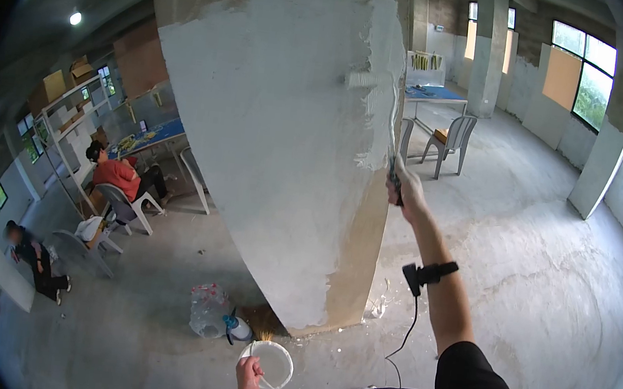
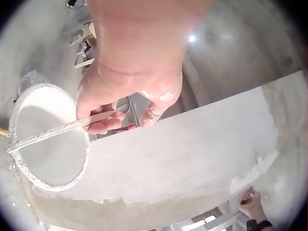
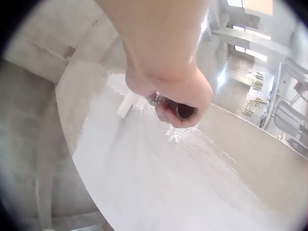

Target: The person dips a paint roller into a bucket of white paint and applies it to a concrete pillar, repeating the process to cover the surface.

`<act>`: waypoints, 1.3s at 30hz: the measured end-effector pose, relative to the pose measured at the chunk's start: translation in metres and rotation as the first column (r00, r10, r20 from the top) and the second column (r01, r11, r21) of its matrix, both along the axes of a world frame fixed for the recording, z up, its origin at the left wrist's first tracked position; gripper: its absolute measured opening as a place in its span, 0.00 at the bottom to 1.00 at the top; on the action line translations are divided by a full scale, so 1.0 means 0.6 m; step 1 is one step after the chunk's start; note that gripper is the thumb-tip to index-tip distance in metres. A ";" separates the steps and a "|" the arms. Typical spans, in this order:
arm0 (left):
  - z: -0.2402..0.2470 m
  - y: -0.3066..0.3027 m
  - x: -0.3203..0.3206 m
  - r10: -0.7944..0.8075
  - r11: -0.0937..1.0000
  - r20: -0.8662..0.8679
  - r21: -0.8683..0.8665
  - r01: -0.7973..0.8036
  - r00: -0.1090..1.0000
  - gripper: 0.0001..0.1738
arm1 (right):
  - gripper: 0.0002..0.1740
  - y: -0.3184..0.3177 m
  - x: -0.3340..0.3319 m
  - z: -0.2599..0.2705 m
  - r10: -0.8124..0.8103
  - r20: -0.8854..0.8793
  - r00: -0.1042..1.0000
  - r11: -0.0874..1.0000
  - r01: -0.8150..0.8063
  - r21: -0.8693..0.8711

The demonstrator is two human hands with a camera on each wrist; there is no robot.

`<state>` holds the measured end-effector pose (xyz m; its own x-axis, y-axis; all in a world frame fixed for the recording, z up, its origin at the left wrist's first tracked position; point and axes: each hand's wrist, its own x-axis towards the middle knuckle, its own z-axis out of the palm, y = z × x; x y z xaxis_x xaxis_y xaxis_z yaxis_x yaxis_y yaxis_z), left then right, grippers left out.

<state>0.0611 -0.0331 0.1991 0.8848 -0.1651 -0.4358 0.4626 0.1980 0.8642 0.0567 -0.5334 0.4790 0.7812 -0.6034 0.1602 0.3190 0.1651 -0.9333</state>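
A pillar carries white wet coating, with ridges near its right edge. My right hand grips the dark handle of a tool at that edge; in the right wrist view the fingers of the hand curl round the handle, and most of the blade is hidden. Low down, my left hand holds the handle of a white bucket. In the left wrist view the fingers of the hand curl round the coated bucket handle, beside the bucket's rim.
Beside the bucket stand a blue and white bottle and a clear plastic bag. A seated person in red and another person are at left. Behind the pillar are a blue table and a grey chair.
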 end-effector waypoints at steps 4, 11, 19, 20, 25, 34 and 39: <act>0.005 -0.010 -0.001 -0.049 0.999 0.036 -0.018 0.050 0.998 0.07 | 0.26 0.029 -0.017 -0.106 -0.022 -0.076 0.997 0.998 0.026 0.057; -0.001 -0.013 -0.007 -0.040 0.999 0.017 -0.015 0.040 0.999 0.07 | 0.24 0.082 -0.026 -0.178 0.036 -0.135 0.990 0.986 -0.013 0.166; 0.018 -0.008 -0.019 -0.057 0.998 0.040 0.032 0.055 0.998 0.08 | 0.24 0.065 0.009 0.005 -0.180 0.019 0.983 0.959 0.180 -0.220; 0.021 -0.009 -0.021 -0.038 0.999 0.037 0.033 0.037 0.999 0.08 | 0.24 0.054 0.017 0.033 -0.201 0.029 0.979 0.943 0.202 -0.266; 0.022 -0.003 -0.024 -0.045 0.999 0.058 0.030 0.043 0.997 0.09 | 0.25 0.019 0.044 0.180 -0.280 0.013 0.960 0.903 0.268 -0.336; 0.017 -0.002 -0.030 -0.049 0.997 0.030 0.068 0.047 0.998 0.10 | 0.27 0.004 0.061 0.117 -0.365 0.018 0.931 0.796 0.322 -0.513; 0.003 0.003 -0.031 -0.070 0.994 0.001 0.085 0.069 0.998 0.08 | 0.27 0.047 0.024 -0.024 -0.382 -0.083 0.920 0.799 0.284 -0.530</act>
